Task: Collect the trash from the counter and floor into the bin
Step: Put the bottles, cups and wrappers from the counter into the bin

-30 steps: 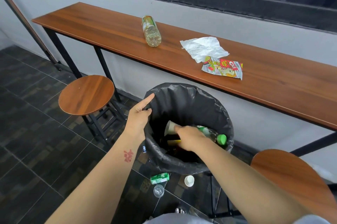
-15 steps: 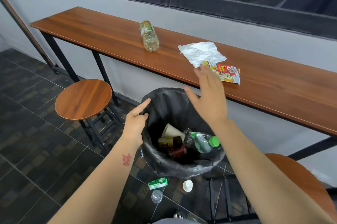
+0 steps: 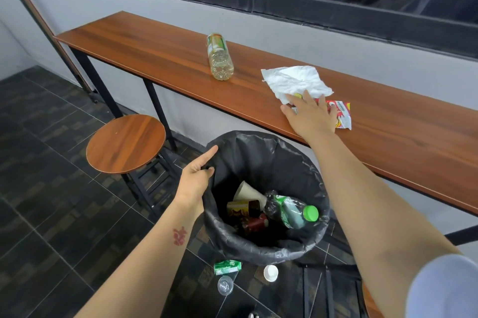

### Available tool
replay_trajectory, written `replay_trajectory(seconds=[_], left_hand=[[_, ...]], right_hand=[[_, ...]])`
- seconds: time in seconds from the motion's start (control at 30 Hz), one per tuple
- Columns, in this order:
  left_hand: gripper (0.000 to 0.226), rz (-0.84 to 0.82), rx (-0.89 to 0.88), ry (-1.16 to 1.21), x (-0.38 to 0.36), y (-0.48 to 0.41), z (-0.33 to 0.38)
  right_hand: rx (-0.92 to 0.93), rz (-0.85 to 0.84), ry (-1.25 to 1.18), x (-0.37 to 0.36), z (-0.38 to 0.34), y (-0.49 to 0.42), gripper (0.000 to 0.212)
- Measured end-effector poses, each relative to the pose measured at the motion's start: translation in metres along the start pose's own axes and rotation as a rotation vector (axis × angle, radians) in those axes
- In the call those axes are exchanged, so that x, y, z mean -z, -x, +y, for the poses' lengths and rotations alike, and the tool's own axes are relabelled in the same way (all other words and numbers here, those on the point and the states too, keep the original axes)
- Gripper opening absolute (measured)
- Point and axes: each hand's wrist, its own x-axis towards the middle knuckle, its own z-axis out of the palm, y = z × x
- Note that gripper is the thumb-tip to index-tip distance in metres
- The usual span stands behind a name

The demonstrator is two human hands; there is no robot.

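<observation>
Status: R hand (image 3: 311, 117) now out of the bin (image 3: 269, 253) and flat on the snack wrapper (image 3: 341, 117) at the near edge of the surface (image 3: 155, 58). Fingers (image 3: 307, 97) apart, spread over the wrapper, not yet closed on it. Tips touching the lower corner of the crumpled tissue (image 3: 294, 82).

L hand (image 3: 195, 180) clamped on the bin liner rim, thumb inside, index extended along the rim. Grip unchanged across all frames; bin held open and tilted toward the camera.

Changes vs. earlier frames:
- 1.0 s ago: R hand inside bin, at the paper cup (image 3: 245, 192).
- 0.5 s ago: R hand in mid-air above bin, open, moving toward surface.
- Now: contact w/ wrapper. Bin contents same: cup, cans, green-cap bottle (image 3: 294, 211).

Implication: prev. drop-off done; next pickup cycle begun, approx. halfway thru task.

Remaining on surface: wrapper, tissue, clear bottle (image 3: 219, 58) lying on its side, well left of tissue. Remaining on floor by bin base: green can (image 3: 227, 267), white cap (image 3: 270, 272), clear plastic cup (image 3: 225, 284).

Next req.: close fingers on wrapper, poss. tissue too in one grab.
</observation>
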Motion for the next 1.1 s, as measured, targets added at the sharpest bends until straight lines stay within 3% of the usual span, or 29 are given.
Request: replay_trajectory(seconds=[0.2, 0.4, 0.57, 0.63, 0.8, 0.93, 1.0, 1.1], left_hand=[[0.049, 0.024, -0.018, -0.009, 0.001, -0.001, 0.002], [0.048, 0.018, -0.032, -0.020, 0.011, 0.001, 0.001], [0.050, 0.019, -0.051, 0.010, 0.022, 0.005, 0.002], [0.052, 0.017, -0.054, 0.017, 0.026, 0.004, 0.001], [0.051, 0.036, -0.096, -0.016, 0.035, 0.009, 0.003], [0.053, 0.040, -0.088, -0.018, 0.041, 0.011, 0.001], [0.053, 0.057, -0.086, -0.031, 0.044, 0.011, -0.001], [0.053, 0.071, -0.085, -0.028, 0.045, 0.015, -0.001]], right_hand=[[0.036, 0.269, -0.185, -0.003, 0.003, 0.008, 0.024], [0.099, 0.406, -0.179, -0.004, 0.002, 0.032, 0.018], [0.386, 0.641, -0.291, -0.026, -0.012, 0.085, 0.008], [0.521, 0.675, -0.281, -0.040, -0.018, 0.105, 0.014], [0.773, 0.502, -0.156, -0.078, -0.022, 0.142, 0.020], [0.774, 0.271, -0.054, -0.101, -0.029, 0.151, 0.025], [0.741, 0.082, -0.052, -0.101, -0.038, 0.154, 0.020], [0.676, -0.196, 0.015, -0.100, -0.044, 0.156, 0.035]])
